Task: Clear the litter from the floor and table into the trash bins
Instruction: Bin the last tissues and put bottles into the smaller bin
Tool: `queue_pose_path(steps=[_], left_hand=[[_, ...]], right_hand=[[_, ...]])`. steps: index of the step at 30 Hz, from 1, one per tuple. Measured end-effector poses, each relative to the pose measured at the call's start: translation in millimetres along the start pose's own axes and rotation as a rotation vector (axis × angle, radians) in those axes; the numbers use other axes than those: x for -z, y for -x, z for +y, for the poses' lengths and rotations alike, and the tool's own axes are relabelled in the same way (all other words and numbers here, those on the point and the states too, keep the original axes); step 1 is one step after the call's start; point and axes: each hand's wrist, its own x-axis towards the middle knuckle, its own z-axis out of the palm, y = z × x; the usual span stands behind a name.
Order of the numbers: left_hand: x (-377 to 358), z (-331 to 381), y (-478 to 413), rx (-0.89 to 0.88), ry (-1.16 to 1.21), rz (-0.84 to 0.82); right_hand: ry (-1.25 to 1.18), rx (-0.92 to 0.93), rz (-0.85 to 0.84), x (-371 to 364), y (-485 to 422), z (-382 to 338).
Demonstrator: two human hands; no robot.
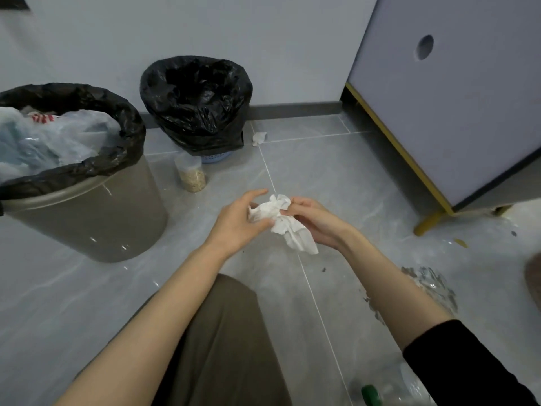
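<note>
Tissue [281, 222] — crumpled, white — at frame centre above the floor [322, 159], between both hands: left hand [237, 221] curls fingers round its left end; right hand [311, 222] pinches its upper edge.

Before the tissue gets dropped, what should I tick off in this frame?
1. Tissue secured: ok, left hand and right hand both hold it.
2. Small black-lined bin has room: ok, its liner looks empty.
3. Grey bin has room: not ok, plastic bags reach its rim.
4. Way to the small bin: ok, though a jar stands just in front of it.
5. Floor cleared: not ok; a paper scrap, crumpled plastic and a green-capped bottle lie there.
</note>
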Motion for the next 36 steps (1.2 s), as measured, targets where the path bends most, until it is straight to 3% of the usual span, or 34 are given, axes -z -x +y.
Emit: queue_pose_path(steps=[6, 12, 16, 24, 36], left_hand=[[-2, 11, 10, -0.069, -0.082, -0.039], [-12, 34, 17, -0.111, -0.120, 0.014], [-21, 52, 28, -0.142, -0.050, -0.009], [26, 65, 44, -0.089, 0.128, 0.107], [221, 34, 91, 0.018, -0.016, 0.536]], right_hand=[[0.121, 0.032, 0.160, -1, 37, -4], [0.223, 0.075, 0.544, 13, 78, -7], [0.308, 0.039, 0.604, 15, 108, 4], [0.411, 0.113, 0.596, -11, 118, -2], [0.525, 0.423, 0.309, -190, 9, -92]])
